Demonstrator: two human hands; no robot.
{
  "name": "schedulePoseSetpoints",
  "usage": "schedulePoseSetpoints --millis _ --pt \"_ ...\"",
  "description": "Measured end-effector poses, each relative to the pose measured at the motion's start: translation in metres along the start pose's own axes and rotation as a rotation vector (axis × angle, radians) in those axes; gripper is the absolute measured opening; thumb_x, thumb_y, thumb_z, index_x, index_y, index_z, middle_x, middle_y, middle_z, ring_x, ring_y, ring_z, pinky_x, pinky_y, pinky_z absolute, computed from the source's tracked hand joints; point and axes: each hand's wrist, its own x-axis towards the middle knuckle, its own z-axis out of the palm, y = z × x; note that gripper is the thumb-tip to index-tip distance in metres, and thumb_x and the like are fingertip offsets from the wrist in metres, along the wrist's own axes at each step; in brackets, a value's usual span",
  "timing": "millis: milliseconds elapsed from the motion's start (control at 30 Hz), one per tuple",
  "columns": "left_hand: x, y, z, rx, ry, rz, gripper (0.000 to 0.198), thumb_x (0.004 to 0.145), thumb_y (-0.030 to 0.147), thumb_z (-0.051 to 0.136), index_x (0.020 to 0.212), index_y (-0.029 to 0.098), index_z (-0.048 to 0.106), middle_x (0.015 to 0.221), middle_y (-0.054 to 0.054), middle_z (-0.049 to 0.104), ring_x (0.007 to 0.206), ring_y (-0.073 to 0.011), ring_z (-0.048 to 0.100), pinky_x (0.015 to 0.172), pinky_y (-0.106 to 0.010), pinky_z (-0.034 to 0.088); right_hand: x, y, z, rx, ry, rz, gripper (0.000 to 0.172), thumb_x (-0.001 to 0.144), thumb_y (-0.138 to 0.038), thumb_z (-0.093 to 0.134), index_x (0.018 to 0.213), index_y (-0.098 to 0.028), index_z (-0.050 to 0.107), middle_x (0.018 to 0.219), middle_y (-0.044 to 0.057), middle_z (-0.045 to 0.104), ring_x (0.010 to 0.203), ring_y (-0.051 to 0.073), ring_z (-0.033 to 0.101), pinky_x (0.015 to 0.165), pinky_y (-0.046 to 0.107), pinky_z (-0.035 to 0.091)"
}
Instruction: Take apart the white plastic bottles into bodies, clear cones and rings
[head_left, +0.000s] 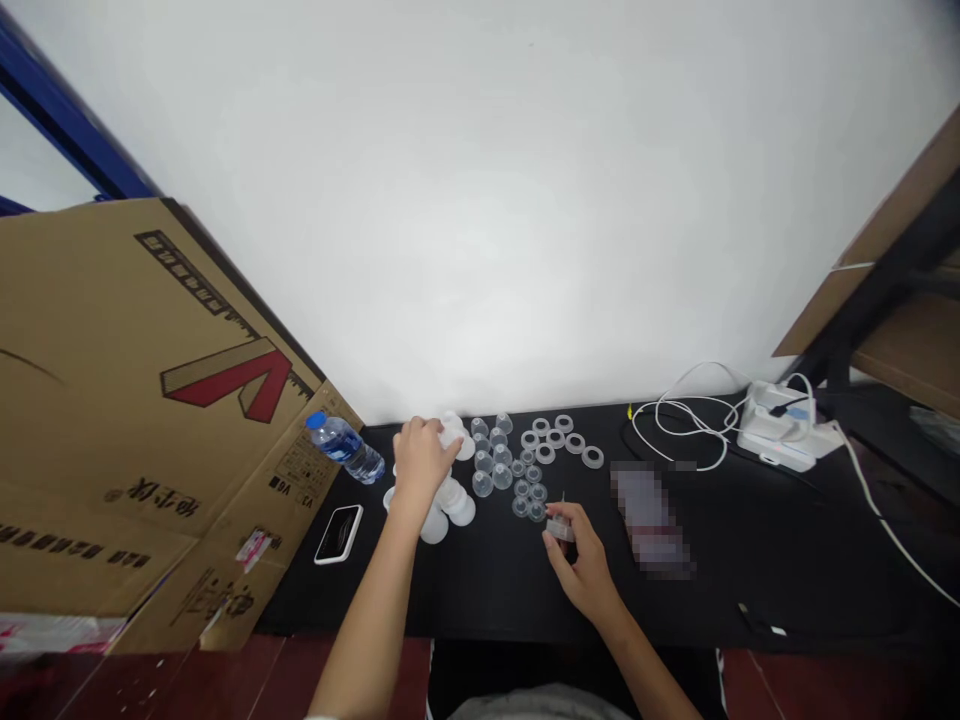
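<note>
A hand could pass in front of the cups point(491, 462) toward the desk edge point(480, 625); the bottle point(345, 448) and phone point(338, 534) stand left of them, the blurred packet point(649, 515) right.

A black tabletop point(780, 560) is recorded across the lower middle of the frame. Near its left end, a water bottle point(346, 448) with a blue cap is laid on its side, and a smartphone point(338, 534) is placed face up below it. Translucent white cups point(448, 505) are grouped left of centre. Clear cups point(492, 462) are clustered just to their right, and clear rings point(555, 438) are set beyond them. A pixelated packet point(649, 518) is placed right of centre. A white cable point(675, 420) is looped toward a white power strip point(780, 428) at the far right edge.
</note>
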Motion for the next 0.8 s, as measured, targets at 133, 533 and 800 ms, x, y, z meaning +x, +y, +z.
schedulePoseSetpoints --millis 133,533,800 --pt "-0.06 -0.004 -0.006 -0.71 0.229 -0.033 0.038 0.099 0.05 0.073 0.125 0.023 0.067 0.121 -0.009 0.077 0.111 -0.0286 0.076 0.099 -0.043 0.061 0.002 -0.002 -0.004 0.023 0.06 0.048 0.025 0.11 -0.029 0.056 0.132 -0.028 0.066 0.116 0.009 0.072 0.101 0.025 0.075 0.086 0.036 0.064" --pt "-0.161 0.092 0.089 -1.288 -0.048 -0.078 0.059 0.103 0.055 0.069 0.15 0.022 0.054 0.138 -0.017 0.074 0.116 -0.0271 0.079 0.098 -0.04 0.066 0.004 -0.009 -0.002 0.04 -0.087 0.021 0.032 0.097 -0.032 0.078 0.126 -0.025 0.068 0.109 0.007 0.07 0.086 0.022 0.07 0.069 0.03 0.061" --pt "-0.174 0.071 0.118 -1.266 -0.083 -0.098 0.047 0.104 0.056 0.066 0.137 0.021 0.063 0.124 -0.013 0.077 0.114 -0.0279 0.079 0.098 -0.04 0.066 0.002 0.002 -0.004 0.265 -0.195 0.137 0.044 0.109 -0.045 0.055 0.147 -0.026 0.065 0.124 0.011 0.071 0.085 0.021 0.072 0.066 0.032 0.063"
